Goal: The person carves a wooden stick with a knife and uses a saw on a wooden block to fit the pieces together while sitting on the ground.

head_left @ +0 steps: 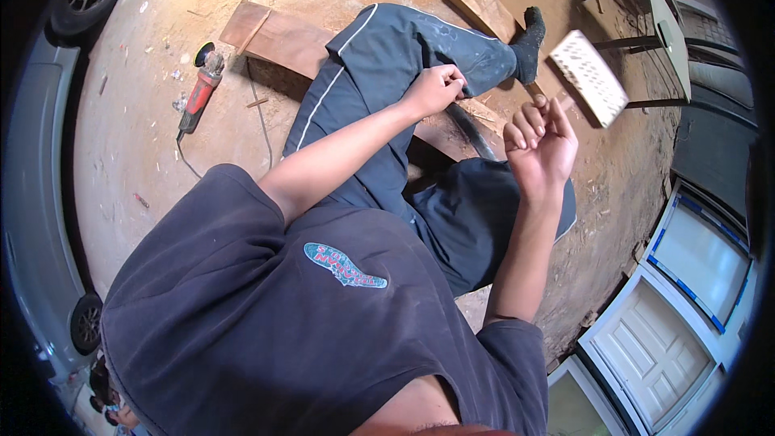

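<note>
My right hand (542, 141) is raised above my right thigh, with its fingers curled around the handle of what looks like a wooden mallet (589, 77). Its pale rectangular head, covered in dark pits, is blurred and tilted beyond my fingertips; most of the handle is hidden. My left hand (436, 90) is closed over my bent left leg, and what it grips is too hidden to name. Just below it, a dark curved bar (470, 131) slants between my legs, beside a reddish-brown piece of wood (440, 139) with pale chips on it.
On the floor to the left lies a red and black angle grinder (202, 90) with its cord. A wooden plank (278, 39) is behind it, and another board (482, 6) lies past my foot. At the far right stands a metal-legged table (666, 36); a car (40, 194) borders the left.
</note>
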`<state>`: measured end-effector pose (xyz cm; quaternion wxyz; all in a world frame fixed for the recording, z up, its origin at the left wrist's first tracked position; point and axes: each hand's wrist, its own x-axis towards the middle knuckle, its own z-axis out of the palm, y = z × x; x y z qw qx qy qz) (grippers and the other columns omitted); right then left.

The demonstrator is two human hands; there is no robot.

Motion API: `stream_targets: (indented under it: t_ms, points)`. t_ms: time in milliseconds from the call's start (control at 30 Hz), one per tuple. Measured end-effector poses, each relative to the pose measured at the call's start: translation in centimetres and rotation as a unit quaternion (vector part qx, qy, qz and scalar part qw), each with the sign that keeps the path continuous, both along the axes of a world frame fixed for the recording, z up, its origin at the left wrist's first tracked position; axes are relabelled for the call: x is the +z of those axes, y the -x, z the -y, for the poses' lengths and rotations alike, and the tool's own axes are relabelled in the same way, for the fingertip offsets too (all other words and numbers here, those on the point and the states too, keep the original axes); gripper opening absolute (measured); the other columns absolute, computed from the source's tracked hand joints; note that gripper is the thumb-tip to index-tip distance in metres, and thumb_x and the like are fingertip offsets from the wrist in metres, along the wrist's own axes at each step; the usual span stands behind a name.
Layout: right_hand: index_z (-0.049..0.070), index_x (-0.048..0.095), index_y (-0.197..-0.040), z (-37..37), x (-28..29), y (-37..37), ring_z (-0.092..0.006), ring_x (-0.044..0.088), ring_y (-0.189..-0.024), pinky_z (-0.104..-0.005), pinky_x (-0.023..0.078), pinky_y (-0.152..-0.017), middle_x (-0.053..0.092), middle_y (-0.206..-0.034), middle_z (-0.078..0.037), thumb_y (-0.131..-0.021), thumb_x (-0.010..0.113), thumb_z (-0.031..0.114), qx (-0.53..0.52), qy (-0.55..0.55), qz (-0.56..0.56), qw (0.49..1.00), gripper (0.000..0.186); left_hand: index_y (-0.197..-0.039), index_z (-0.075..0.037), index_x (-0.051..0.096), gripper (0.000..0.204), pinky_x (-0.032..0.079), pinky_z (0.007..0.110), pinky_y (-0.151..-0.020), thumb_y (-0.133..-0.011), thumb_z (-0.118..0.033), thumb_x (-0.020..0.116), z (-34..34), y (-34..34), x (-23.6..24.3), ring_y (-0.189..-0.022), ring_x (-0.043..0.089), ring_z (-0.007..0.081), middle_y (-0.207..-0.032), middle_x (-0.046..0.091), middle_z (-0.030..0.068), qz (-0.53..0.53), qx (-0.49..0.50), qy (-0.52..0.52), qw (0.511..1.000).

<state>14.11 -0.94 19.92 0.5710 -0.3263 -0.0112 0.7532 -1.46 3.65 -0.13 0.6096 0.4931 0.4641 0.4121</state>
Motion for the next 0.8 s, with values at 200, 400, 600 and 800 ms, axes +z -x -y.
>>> stream_targets:
  t_ms: [200, 400, 600, 800]
  points:
    - [0.005, 0.055, -0.096, 0.0, -0.7, -0.6, -0.0049, 0.02, -0.043, -0.0224, 0.018, -0.037, 0.025, -0.056, 0.007, -0.106, 0.045, 0.031, 0.129, -0.06, -0.053, 0.988, 0.03, -0.098, 0.002, 0.067, 0.015, 0.054, 0.027, -0.07, -0.097, -0.011, 0.06, -0.1, 0.1, -0.2, -0.076, 0.068, 0.0112, -0.085, 0.072, 0.0072, -0.032, 0.01, -0.031, 0.999]
    - [0.01, 0.058, -0.104, 1.0, 0.2, 1.2, -0.0047, 0.021, -0.046, -0.0218, 0.02, -0.041, 0.025, -0.06, 0.007, -0.104, 0.047, 0.029, 0.173, -0.061, 0.067, 0.981, 0.022, -0.127, -0.006, 0.059, 0.066, 0.051, 0.029, -0.079, -0.102, -0.062, 0.035, -0.4, 1.6, 2.2, -0.086, 0.069, 0.0147, -0.105, 0.072, 0.0091, 0.246, -0.158, 0.043, 0.955]
    - [0.007, 0.057, -0.106, 1.3, -3.3, 2.2, -0.0037, 0.023, -0.046, -0.0204, 0.022, -0.038, 0.025, -0.06, 0.009, -0.1, 0.052, 0.016, 0.233, 0.123, 0.052, 0.963, 0.012, -0.139, 0.001, 0.048, 0.076, 0.054, 0.041, -0.095, -0.096, -0.062, 0.052, -0.8, 2.1, 4.4, -0.107, 0.067, 0.0257, -0.127, 0.064, 0.0164, 0.397, -0.122, 0.226, 0.881]
    - [0.002, 0.06, -0.114, 2.8, -3.2, 4.1, -0.0125, 0.057, -0.056, -0.026, 0.051, -0.057, 0.061, -0.073, -0.004, -0.102, 0.049, 0.022, 0.29, 0.065, 0.294, 0.908, 0.026, -0.134, 0.001, 0.052, 0.051, 0.056, 0.045, -0.093, -0.098, -0.035, 0.057, -1.6, 2.7, 1.9, -0.102, 0.069, 0.0285, -0.119, 0.067, 0.019, 0.422, -0.081, 0.253, 0.867]
